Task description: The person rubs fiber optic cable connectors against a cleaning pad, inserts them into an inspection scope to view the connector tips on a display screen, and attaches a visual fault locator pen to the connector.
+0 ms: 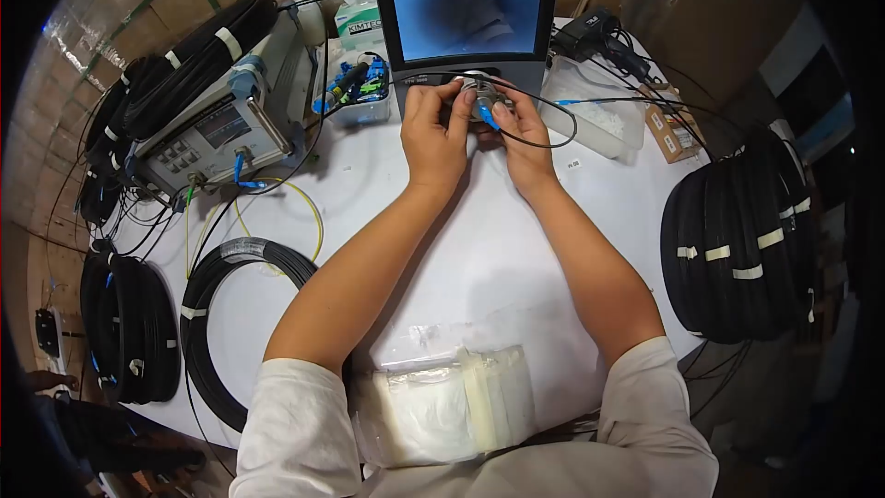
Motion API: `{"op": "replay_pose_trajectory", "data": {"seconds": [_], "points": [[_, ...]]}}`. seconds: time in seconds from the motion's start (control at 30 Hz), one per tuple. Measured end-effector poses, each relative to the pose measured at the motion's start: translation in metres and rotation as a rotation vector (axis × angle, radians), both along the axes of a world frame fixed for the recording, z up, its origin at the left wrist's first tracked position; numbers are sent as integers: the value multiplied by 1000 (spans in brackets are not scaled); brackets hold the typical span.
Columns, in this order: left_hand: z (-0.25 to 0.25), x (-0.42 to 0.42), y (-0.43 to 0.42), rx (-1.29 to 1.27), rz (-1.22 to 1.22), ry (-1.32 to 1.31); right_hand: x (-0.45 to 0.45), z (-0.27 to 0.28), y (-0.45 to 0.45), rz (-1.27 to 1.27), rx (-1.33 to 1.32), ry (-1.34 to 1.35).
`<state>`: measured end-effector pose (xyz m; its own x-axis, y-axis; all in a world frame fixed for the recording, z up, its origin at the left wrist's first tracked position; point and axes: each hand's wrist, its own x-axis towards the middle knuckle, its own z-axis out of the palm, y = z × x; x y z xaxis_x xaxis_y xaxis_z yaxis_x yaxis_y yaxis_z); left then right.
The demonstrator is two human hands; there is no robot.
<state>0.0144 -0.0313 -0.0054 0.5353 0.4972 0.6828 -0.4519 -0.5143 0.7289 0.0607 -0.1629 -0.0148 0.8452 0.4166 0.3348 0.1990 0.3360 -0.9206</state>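
At the front of a fibre inspection microscope with a screen (466, 9), both of my hands meet around its round metal fitting (472, 92). My right hand (528, 143) is closed on a blue fibre-optic connector (487, 114), whose black cable (553, 144) loops out to the right. My left hand (435, 138) is closed, thumb and fingers pressed against the left side of the metal fitting. The connector's tip is hidden at the fitting. A dark, blurred shape shows on the blue-lit screen.
Left stands a test instrument (217, 134) with cables plugged in. A bin of blue and green connectors (364, 106) sits beside the microscope. Black cable coils (737, 235) lie right, more coils (129, 327) left. A clear tray (595, 120) and a wrapped white bundle (442, 410) are also there.
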Motion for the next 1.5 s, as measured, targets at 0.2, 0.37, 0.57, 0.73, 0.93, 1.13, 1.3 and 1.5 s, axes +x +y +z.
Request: {"op": "replay_pose_trajectory", "data": {"seconds": [0.2,0.37,0.57,0.73,0.93,1.13,1.3,1.5], "points": [[-4,0,-4,-135,-30,51,0,4,2,-77,-37,-87],[-2,-5,-12,-296,-91,115,2,2,4,-130,-47,-154],[3,-1,3,29,-13,40,-6,0,5,-100,-34,-25],[2,1,7,151,-51,8,-13,-2,5,72,9,34],[-3,1,4,48,-97,29,-13,-5,8,2,61,-64],[-2,-2,-2,-2,-18,9,-12,-10,12,-108,68,-151],[-4,-3,-9,-162,-51,72,-12,-10,10,-189,-25,-263],[0,-5,-6,-72,9,94,-12,-9,11,-216,-46,-302]]}}
